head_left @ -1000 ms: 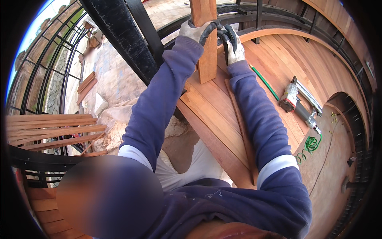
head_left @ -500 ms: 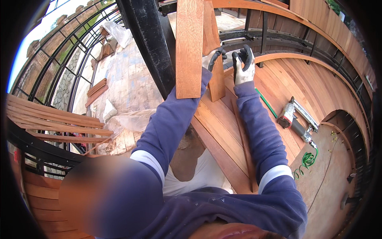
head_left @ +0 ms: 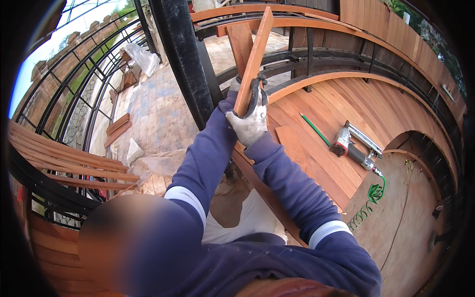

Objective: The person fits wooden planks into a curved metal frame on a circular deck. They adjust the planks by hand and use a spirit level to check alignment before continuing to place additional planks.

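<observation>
My right hand [head_left: 251, 119], in a white and black glove, is closed around a narrow reddish-brown wooden board [head_left: 257, 57], which stands up tilted with its edge toward me. Just behind it, my left hand [head_left: 234, 85] is mostly covered by that board and the right hand. Its gloved fingers seem wrapped around a second wooden board [head_left: 239, 44], seen face on and leaning the other way. Both boards cross close together at my hands. Below my right forearm, another loose board [head_left: 297, 158] lies on the wooden decking [head_left: 346, 104].
A nail gun [head_left: 354, 143] with a green coiled hose [head_left: 377, 192] lies on the decking to the right, beside a green pencil [head_left: 315, 128]. A black metal post [head_left: 180, 54] rises left of my hands. Wooden strips [head_left: 69, 151] are stacked at left. Curved railing [head_left: 341, 76] borders the deck.
My right hand has moved left and closed on the front board. That board has turned from face on to edge on, and the rear board has shifted left.
</observation>
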`<state>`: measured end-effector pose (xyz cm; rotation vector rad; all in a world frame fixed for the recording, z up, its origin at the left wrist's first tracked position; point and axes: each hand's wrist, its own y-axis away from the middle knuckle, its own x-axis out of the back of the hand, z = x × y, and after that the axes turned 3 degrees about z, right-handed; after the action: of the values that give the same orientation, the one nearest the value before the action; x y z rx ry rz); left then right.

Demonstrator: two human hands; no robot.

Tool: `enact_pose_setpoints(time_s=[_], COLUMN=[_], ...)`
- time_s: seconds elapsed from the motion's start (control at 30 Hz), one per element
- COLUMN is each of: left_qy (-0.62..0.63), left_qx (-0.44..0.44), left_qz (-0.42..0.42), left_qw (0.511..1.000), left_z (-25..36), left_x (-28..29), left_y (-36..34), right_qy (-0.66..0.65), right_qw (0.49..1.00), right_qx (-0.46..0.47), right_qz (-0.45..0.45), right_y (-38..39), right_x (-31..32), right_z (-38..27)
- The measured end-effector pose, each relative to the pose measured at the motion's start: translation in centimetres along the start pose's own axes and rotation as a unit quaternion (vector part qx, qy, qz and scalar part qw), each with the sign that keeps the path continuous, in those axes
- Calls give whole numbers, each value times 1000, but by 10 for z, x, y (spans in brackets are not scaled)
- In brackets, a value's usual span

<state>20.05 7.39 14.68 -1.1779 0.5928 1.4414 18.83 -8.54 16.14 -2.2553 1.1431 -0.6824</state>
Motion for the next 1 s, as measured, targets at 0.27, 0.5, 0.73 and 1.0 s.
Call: enact_pose_setpoints(time_s=[0.27,0.5,0.73,1.0], left_qy=[-463,-492,-488,-498], left_qx=[-227,-277,-253,-248], left_qz=[205,218,198,268], left_qw=[832,796,812,787], left_z=[-14,-11,-17,-14], left_x=[11,11,2,19], left_y=[-15,-12,-7,-17], right_qy=[-144,-226,-241,-73], right_qw=[989,974,969,995], right_qx=[-21,-22,-17,66], right_qz=[-6,10,57,-2], right_y=[-11,41,87,26], right_x=[142,221,235,245], right_z=[-16,-31,-17,-50])
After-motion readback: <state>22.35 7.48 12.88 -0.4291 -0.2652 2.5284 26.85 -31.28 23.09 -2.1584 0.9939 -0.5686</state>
